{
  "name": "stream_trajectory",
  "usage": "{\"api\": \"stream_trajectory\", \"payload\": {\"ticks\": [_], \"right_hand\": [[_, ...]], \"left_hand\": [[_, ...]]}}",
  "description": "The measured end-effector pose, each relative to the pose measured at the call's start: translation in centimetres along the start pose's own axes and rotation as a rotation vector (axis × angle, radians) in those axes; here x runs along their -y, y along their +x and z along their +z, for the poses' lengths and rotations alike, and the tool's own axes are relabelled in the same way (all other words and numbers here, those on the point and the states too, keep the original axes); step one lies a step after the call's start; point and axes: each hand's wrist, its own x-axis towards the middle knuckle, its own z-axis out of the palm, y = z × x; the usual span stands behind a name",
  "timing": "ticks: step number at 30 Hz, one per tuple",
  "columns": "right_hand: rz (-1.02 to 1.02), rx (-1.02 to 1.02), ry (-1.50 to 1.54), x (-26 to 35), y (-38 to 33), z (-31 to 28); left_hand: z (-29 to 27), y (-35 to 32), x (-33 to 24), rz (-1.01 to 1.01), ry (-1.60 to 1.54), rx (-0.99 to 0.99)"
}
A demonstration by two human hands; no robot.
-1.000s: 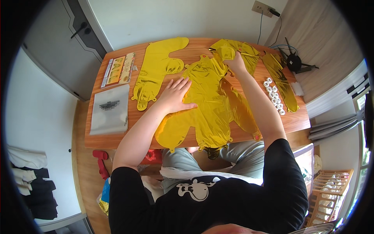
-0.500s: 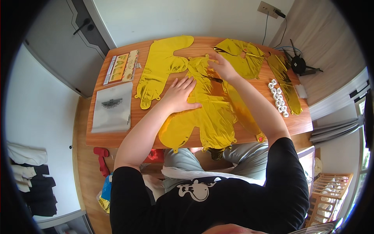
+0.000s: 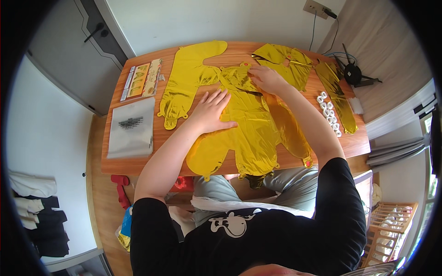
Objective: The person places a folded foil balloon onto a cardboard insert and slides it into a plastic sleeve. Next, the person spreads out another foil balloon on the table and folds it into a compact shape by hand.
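Note:
A flat gold foil balloon (image 3: 253, 124) lies wrinkled across the middle of the table, its lower lobes hanging over the front edge. My left hand (image 3: 213, 112) rests on its left part, palm down with fingers spread. At its upper right, my right hand (image 3: 267, 79) has its fingers drawn together on the creased, folded top; the fingertips are partly hidden. Beside it on the left is another flat gold foil balloon (image 3: 184, 69). A narrow gold foil piece (image 3: 292, 131) sticks out under my right forearm.
More gold foil balloons (image 3: 301, 69) lie at the back right, near small white rolls (image 3: 329, 112) and a black antenna device (image 3: 352, 73). A clear plastic bag (image 3: 131, 129) and a printed package (image 3: 140, 80) lie on the left of the wooden table (image 3: 161, 149).
My right hand has come down from above the balloon onto its upper right edge, and its fingers have closed together. The folded top shifted slightly. My left hand stays in place.

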Motion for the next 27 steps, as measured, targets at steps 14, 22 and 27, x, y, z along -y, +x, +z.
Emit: {"api": "stream_trajectory", "payload": {"ticks": [14, 22, 27], "right_hand": [[0.056, 0.084, -0.064, 3.3, -3.6, -2.5], [0.073, 0.15, -0.012, 3.8, -3.1, -2.6], [0.099, 0.053, 0.188, 1.1, -1.8, -2.2]], "left_hand": [[-0.1, 0.0, -0.2, 0.001, -0.01, -0.02], [0.0, -0.3, 0.1, -0.012, 0.011, -0.003], [-0.1, -0.2, -0.1, -0.006, 0.0, -0.008]]}}
